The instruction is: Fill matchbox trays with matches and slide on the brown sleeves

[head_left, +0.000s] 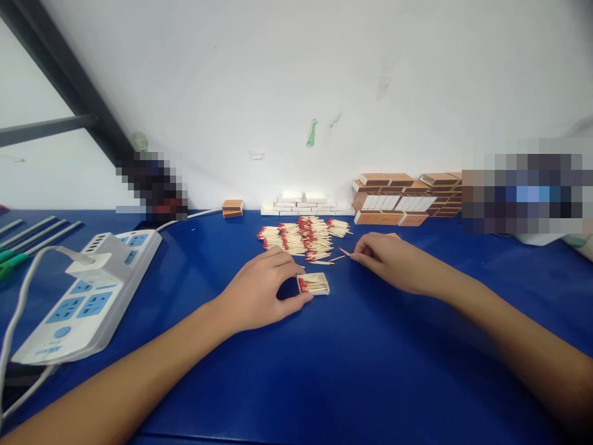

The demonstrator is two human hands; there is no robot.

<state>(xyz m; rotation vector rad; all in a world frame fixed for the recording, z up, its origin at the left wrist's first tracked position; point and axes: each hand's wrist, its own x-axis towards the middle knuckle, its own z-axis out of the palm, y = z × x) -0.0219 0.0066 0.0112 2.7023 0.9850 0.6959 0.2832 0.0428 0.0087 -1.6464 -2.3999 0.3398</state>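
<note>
My left hand (262, 289) grips a small white matchbox tray (327, 285) between thumb and fingers at its left end. Red-headed matches lie in the tray, their heads toward the left. My right hand (386, 259) pinches a single match (344, 251) between thumb and forefinger, a little beyond and to the right of the tray. Just past both hands a loose pile of matches (317, 238) is spread on the blue table (333, 371). One more match lies on the table close to my right fingertips.
White matchbox trays (303, 205) are stacked against the wall. Orange-brown matchboxes (389, 216) form a larger stack to their right, and a small pair of matchboxes (232, 208) sits left. A white power strip (99, 303) with cables occupies the left side, near green-handled tools (13, 259).
</note>
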